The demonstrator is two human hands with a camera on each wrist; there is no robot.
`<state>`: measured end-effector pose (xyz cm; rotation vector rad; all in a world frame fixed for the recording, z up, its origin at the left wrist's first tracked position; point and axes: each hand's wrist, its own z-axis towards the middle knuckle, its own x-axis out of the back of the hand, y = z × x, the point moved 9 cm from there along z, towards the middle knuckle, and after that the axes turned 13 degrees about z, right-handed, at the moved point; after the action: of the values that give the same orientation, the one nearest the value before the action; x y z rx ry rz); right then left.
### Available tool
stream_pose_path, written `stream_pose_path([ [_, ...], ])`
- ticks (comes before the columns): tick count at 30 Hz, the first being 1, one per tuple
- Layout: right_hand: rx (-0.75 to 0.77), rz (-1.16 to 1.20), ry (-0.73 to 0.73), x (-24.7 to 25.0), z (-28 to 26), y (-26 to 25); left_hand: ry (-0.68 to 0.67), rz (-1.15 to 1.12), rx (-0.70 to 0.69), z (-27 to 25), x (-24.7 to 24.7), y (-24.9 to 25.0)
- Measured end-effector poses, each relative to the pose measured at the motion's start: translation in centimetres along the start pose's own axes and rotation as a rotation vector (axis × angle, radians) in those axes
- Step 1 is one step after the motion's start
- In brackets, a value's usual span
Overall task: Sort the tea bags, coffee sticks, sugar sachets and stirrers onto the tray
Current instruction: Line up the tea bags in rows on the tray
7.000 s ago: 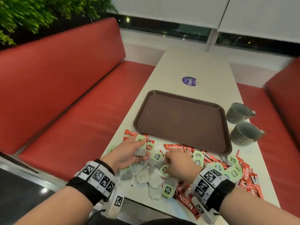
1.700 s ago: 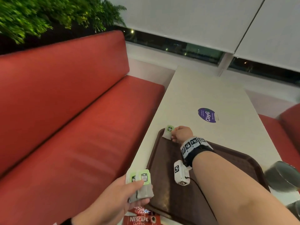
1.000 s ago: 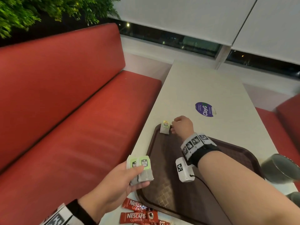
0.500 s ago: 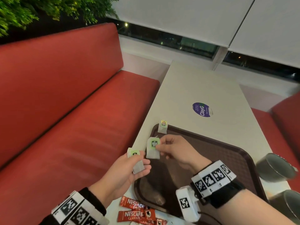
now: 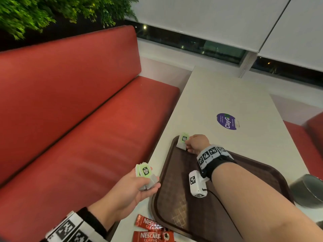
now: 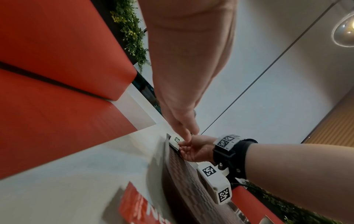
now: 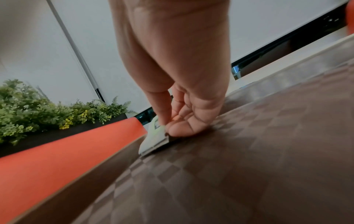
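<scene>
Stacking tea bags in the tray's [image 5: 262, 173] far left corner is the step in hand, I'd say: the right hand [image 5: 196, 143] has its fingertips pinched on the corner stack [image 5: 182, 142], which leans against the rim there, and the right wrist view shows the thumb and fingers closed on the edge of the top bag with the knuckles down on the tray floor. The left hand [image 5: 129, 191] hovers just off the tray's left edge, thumb clamping a small bunch of tea bags [image 5: 146, 174] against the fingers (two green tags show, there may be more behind). My guess for the next move: let go of the stack without knocking it over, then come back to the left hand and pinch off one more bag, so a light release matters more than speed. Only tea bags are on the tray so far, so the job looks early. A couple of red coffee sticks [image 5: 150, 231] lie on the table [image 5: 218, 95] by the near left corner, cut off by the frame. No sugar or stirrers show anywhere. A grey cup [image 5: 307, 189] is half out of shot on the right, and how many bags sit in the corner stack is hard to tell.
</scene>
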<state>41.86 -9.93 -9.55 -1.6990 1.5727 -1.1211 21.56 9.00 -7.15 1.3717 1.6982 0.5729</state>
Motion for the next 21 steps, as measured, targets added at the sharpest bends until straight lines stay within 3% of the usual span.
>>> stream_pose_path([
  [9, 0.122, -0.100, 0.024, -0.2, 0.7, -0.4, -0.012, 0.004, 0.003, -0.1, -0.5, 0.0],
  [18, 0.210, -0.039, 0.134, 1.6, -1.1, -1.3, -0.026, 0.020, -0.033, 0.3, -1.0, 0.5],
  [21, 0.288, 0.029, -0.006, 0.7, -4.6, -2.1, -0.031, 0.037, -0.041, 0.4, -1.2, 0.6],
])
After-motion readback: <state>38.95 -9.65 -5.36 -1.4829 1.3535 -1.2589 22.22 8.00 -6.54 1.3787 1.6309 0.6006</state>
